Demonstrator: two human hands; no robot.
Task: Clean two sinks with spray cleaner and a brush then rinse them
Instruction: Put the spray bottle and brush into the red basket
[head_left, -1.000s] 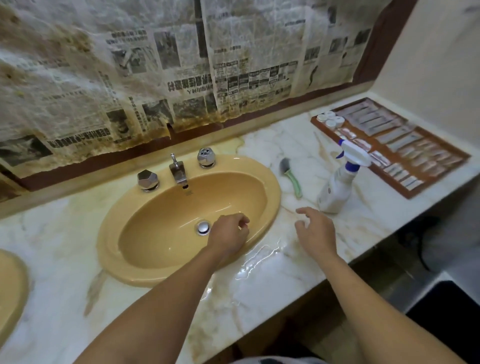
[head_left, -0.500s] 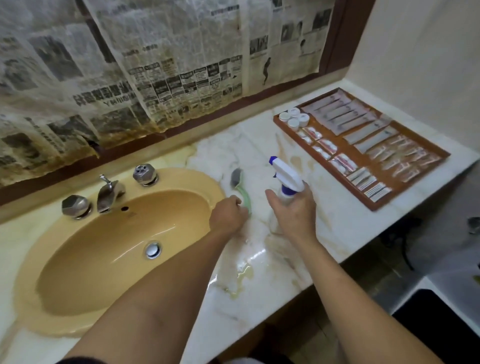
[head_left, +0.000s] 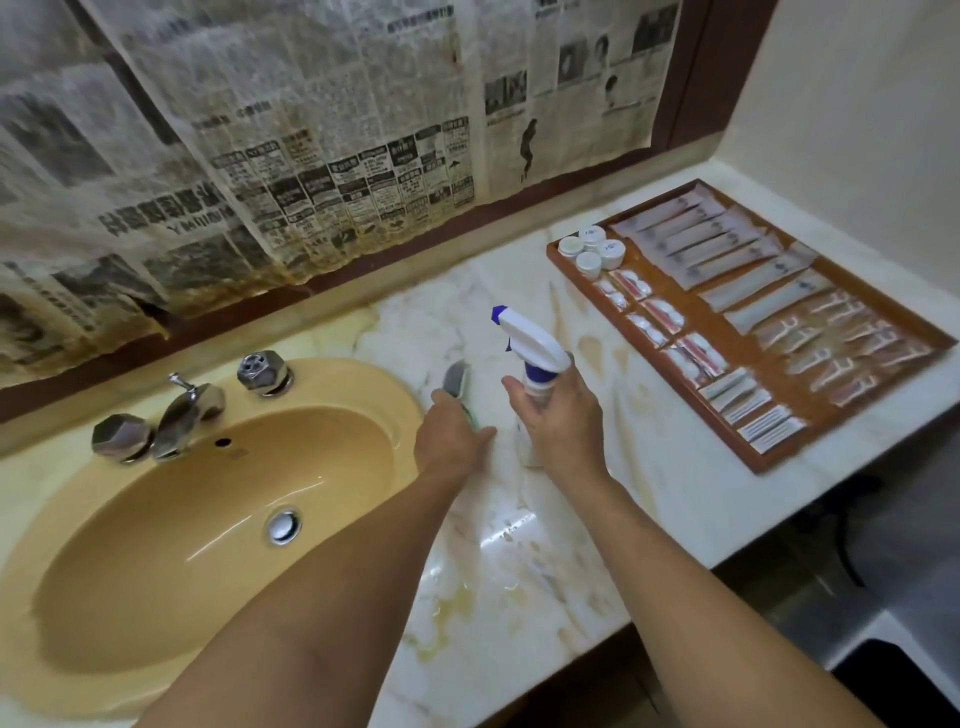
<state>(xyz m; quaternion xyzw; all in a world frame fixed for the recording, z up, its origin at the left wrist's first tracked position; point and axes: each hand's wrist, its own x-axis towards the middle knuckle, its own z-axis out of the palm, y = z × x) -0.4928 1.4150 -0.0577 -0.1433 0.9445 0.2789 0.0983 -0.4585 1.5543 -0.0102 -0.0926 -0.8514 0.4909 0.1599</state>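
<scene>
A yellow oval sink (head_left: 156, 587) is set in the marble counter, with a chrome drain (head_left: 283, 526), a tap (head_left: 187, 410) and two chrome knobs. Right of the sink, my left hand (head_left: 449, 441) grips the green handle of a brush (head_left: 457, 379) that lies on the counter, bristle end pointing away. My right hand (head_left: 563, 421) holds the neck of a white spray bottle (head_left: 530, 343) with a blue nozzle, which stands upright with its nozzle pointing left. The bottle's body is mostly hidden behind my hand.
A brown wooden tray (head_left: 914, 338) of wrapped toiletry sachets and small white jars lies at the right end of the counter (head_left: 519, 571). Stained newspaper (head_left: 337, 130) covers the wall behind. The counter's front edge drops to the floor at lower right.
Both hands left the sink rim and moved right: the left closed on the brush handle, the right on the spray bottle. My view has turned right, so the sink now lies at left.
</scene>
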